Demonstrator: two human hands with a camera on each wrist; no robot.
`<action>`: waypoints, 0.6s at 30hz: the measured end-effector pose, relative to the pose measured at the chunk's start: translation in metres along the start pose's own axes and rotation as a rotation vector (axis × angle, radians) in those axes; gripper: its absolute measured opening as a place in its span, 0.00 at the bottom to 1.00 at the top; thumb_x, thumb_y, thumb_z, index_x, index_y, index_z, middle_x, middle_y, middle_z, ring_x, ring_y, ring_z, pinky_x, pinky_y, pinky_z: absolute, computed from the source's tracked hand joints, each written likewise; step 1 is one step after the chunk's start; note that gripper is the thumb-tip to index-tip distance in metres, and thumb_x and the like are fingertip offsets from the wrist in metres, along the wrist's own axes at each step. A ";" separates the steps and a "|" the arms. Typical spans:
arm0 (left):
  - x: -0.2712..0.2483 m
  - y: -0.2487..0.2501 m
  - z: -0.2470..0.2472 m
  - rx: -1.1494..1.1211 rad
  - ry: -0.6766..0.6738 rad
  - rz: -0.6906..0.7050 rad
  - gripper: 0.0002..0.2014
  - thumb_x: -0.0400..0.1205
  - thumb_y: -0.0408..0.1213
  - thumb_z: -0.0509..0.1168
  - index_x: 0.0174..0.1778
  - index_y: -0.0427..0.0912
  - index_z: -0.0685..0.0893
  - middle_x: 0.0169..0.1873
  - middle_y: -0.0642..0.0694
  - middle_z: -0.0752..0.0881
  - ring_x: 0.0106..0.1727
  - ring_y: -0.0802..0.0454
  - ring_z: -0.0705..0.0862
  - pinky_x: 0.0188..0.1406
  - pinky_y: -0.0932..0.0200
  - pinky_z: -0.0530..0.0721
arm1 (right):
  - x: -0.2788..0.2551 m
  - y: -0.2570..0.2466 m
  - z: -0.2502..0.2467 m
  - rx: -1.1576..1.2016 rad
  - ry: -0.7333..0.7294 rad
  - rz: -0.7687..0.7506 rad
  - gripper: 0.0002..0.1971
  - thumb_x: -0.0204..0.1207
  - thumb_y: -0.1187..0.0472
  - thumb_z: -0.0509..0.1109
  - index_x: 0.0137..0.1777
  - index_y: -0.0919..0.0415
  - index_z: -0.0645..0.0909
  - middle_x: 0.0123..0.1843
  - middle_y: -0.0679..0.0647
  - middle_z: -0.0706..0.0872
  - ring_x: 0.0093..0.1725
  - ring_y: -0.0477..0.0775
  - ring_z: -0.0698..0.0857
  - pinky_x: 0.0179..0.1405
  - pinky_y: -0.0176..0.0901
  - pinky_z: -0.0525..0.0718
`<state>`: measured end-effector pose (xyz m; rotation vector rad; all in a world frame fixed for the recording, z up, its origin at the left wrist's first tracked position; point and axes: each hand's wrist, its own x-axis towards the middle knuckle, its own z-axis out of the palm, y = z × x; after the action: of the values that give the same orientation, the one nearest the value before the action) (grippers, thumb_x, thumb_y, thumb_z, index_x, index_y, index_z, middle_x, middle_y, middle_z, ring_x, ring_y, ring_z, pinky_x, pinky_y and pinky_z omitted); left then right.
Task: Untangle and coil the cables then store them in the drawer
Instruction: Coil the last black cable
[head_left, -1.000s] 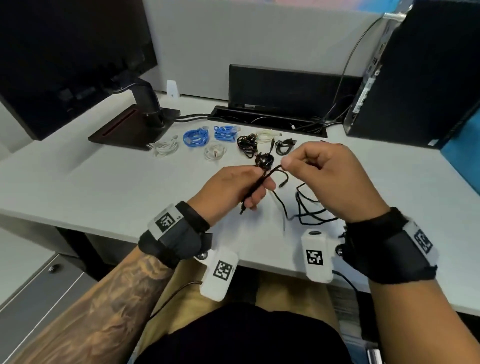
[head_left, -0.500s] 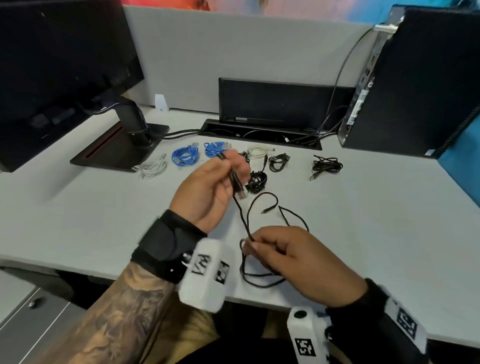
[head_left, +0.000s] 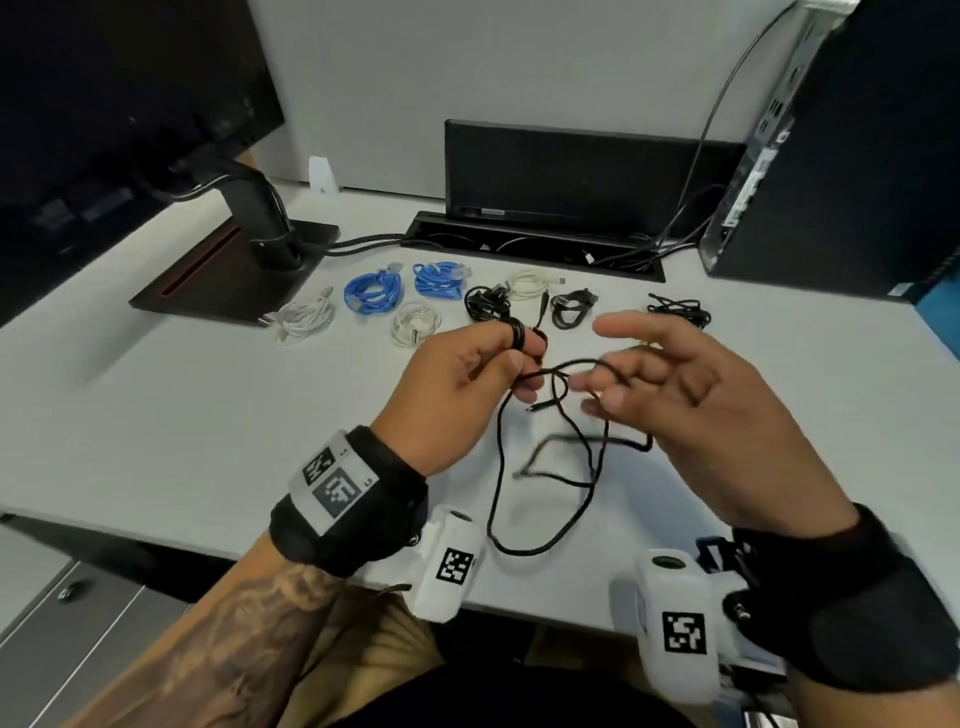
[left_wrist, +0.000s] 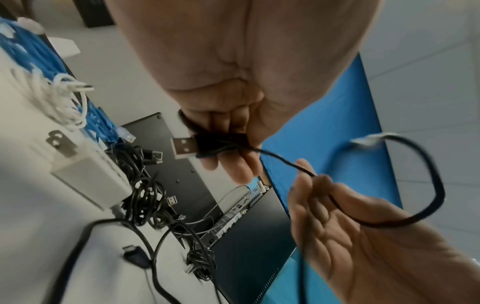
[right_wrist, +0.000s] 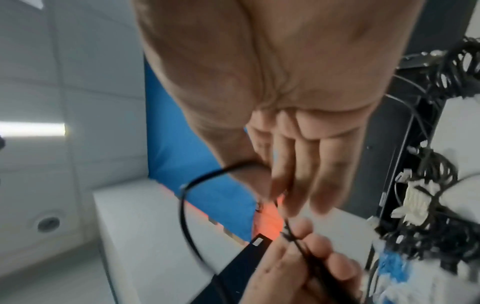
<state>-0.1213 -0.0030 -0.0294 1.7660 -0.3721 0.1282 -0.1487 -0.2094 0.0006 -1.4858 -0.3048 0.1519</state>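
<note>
A thin black cable (head_left: 500, 457) hangs in loose loops above the white desk (head_left: 182, 415). My left hand (head_left: 467, 379) grips its USB plug (left_wrist: 183, 148), and a few turns of the cable wrap round its fingers (left_wrist: 233, 156). Just to the right, my right hand (head_left: 675, 395) is raised with its fingers straight. The cable (left_wrist: 439, 185) lies across them and curves away in a loop. In the right wrist view the same loop of cable (right_wrist: 182, 205) runs from my right hand (right_wrist: 298, 164) to my left hand (right_wrist: 298, 257).
Several coiled cables lie in a row behind my hands: blue (head_left: 373, 293), white (head_left: 304, 319), black (head_left: 485, 304) and cream (head_left: 530, 283). A monitor base (head_left: 228, 275) stands at the back left, a computer tower (head_left: 857, 156) at the back right. A drawer unit (head_left: 67, 623) sits below the desk at the left.
My right hand has risen from near the desk's front edge to beside my left hand and its fingers have straightened. Turns of cable now sit round my left fingers.
</note>
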 end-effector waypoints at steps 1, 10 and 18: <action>-0.001 0.001 -0.001 -0.001 -0.019 -0.007 0.10 0.87 0.23 0.58 0.55 0.29 0.85 0.38 0.38 0.90 0.36 0.58 0.87 0.38 0.74 0.78 | 0.000 0.001 0.000 0.085 0.036 -0.022 0.20 0.72 0.76 0.70 0.63 0.61 0.84 0.45 0.57 0.91 0.60 0.62 0.91 0.64 0.53 0.89; -0.012 0.020 -0.007 0.003 -0.271 -0.097 0.16 0.87 0.40 0.57 0.44 0.33 0.85 0.28 0.50 0.78 0.31 0.56 0.75 0.35 0.63 0.76 | -0.007 -0.028 -0.010 0.227 0.266 -0.096 0.14 0.84 0.69 0.60 0.55 0.55 0.86 0.35 0.51 0.80 0.22 0.44 0.59 0.20 0.33 0.56; -0.012 0.039 -0.013 -0.918 -0.553 -0.338 0.09 0.77 0.33 0.55 0.42 0.39 0.81 0.27 0.50 0.67 0.26 0.55 0.65 0.35 0.55 0.74 | 0.003 0.010 -0.007 -0.661 0.212 -0.062 0.09 0.84 0.65 0.70 0.50 0.52 0.90 0.33 0.46 0.87 0.32 0.37 0.82 0.37 0.24 0.75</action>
<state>-0.1431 0.0044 0.0066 0.8954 -0.4253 -0.6879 -0.1427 -0.2148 -0.0098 -2.1230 -0.2381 -0.1759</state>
